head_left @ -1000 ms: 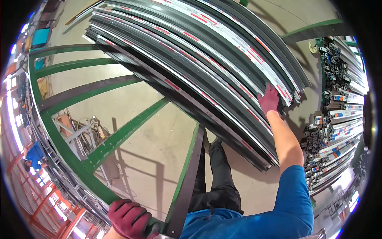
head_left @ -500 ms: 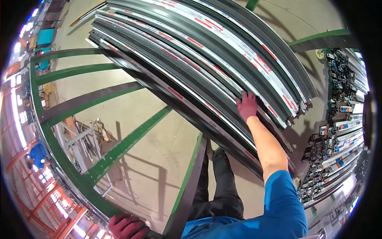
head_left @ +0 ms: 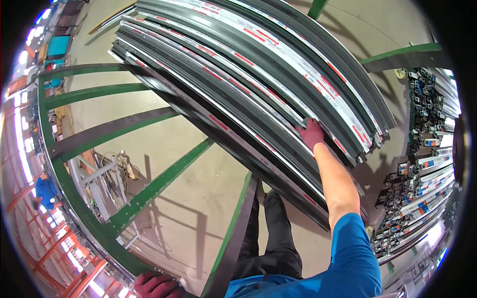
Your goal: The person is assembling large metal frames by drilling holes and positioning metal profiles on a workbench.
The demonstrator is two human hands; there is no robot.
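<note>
Long dark metal profiles point(head_left: 213, 115) with white and red protective film lie side by side in a wide stack across the upper middle. My right hand point(head_left: 312, 134), in a dark red glove, reaches over the front profiles. Its fingers are bent down over the edge of one profile near the stack's right end; the fingertips are partly hidden. At the lower left, my gloved left hand point(head_left: 156, 286) is wrapped on the corner of a green steel frame point(head_left: 117, 247). The underside of that grip is out of sight.
Green crossbars point(head_left: 159, 189) run from the frame towards the stack. Densely packed profile ends point(head_left: 417, 188) stand at the right. A grey metal stand point(head_left: 97, 186) with coiled cable is on the floor beyond the crossbars. A person in blue point(head_left: 45, 191) is far off at the left.
My right hand has shifted slightly right, and its fingers have gone from more outstretched to bent over the profile's edge. My left hand keeps its place on the frame.
</note>
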